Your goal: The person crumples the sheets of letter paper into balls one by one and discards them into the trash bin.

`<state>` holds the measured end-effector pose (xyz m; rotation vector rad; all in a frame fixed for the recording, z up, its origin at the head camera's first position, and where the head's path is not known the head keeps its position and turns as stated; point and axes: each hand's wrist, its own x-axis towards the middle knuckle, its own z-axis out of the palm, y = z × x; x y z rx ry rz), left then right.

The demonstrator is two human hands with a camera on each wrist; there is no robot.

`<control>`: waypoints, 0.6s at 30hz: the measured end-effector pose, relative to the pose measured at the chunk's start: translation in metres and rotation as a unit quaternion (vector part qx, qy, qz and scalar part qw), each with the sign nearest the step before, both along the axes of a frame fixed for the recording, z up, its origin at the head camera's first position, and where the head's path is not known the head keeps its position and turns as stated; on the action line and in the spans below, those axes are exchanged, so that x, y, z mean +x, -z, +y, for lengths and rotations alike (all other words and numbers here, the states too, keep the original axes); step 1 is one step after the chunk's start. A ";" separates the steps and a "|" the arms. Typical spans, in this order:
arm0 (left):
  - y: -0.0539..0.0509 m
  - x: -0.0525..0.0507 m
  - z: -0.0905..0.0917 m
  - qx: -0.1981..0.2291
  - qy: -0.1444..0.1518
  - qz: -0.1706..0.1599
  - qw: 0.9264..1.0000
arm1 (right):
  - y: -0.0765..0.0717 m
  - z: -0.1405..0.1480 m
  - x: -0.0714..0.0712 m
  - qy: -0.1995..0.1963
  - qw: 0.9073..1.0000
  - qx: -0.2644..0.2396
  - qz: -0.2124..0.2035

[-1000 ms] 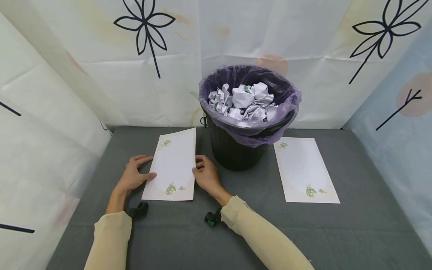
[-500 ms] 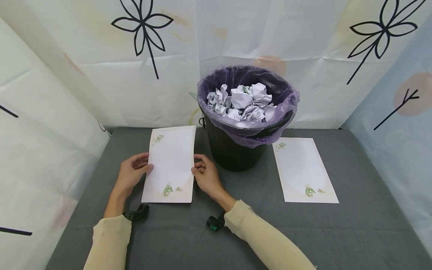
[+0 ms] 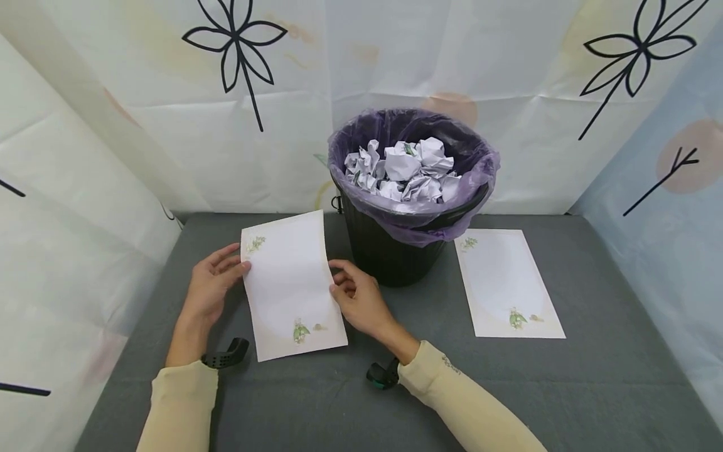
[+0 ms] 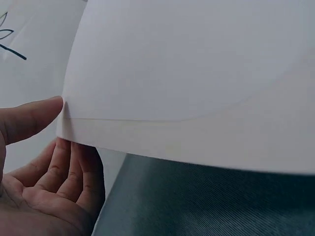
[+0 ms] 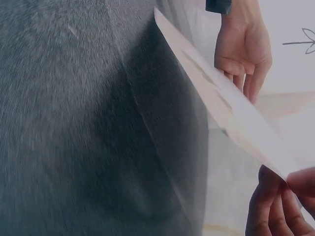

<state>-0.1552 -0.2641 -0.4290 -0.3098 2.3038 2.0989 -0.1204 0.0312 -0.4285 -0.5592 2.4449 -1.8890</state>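
Note:
A white sheet of paper (image 3: 290, 285) with small green plant prints is held up off the table between both hands. At its left edge my left hand (image 3: 208, 285) pinches it, thumb on the near face and fingers behind, as the left wrist view shows on the paper (image 4: 172, 73). The right hand (image 3: 361, 298) grips the opposite edge between thumb and fingers. Seen in the right wrist view, the paper (image 5: 221, 105) is nearly edge-on, raised above the grey cloth. A second, matching sheet (image 3: 511, 282) lies flat on the right.
Behind the hands stands a black bin (image 3: 390, 251) lined with a purple bag (image 3: 474, 194), with several crumpled papers (image 3: 403, 166) inside. A grey cloth (image 3: 599, 376) covers the table. Printed white curtains (image 3: 130, 157) enclose the back and sides.
The held paper has turned, its lower end swinging right and toward me. My right hand has shifted slightly right and nearer, while the left has moved a little left and up.

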 end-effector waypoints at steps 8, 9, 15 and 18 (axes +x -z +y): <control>-0.015 0.000 0.008 0.089 -0.042 0.058 0.993 | -0.011 0.016 0.006 -0.014 1.000 0.017 0.004; -0.016 0.001 0.009 0.091 -0.044 0.065 0.993 | -0.012 0.017 0.007 -0.014 1.000 0.017 0.005; -0.020 0.005 0.012 0.094 -0.043 0.105 0.989 | -0.016 0.028 0.013 -0.020 1.000 0.010 -0.004; -0.019 0.007 0.013 0.112 -0.039 0.111 0.987 | -0.015 0.034 0.017 -0.036 0.999 0.014 -0.017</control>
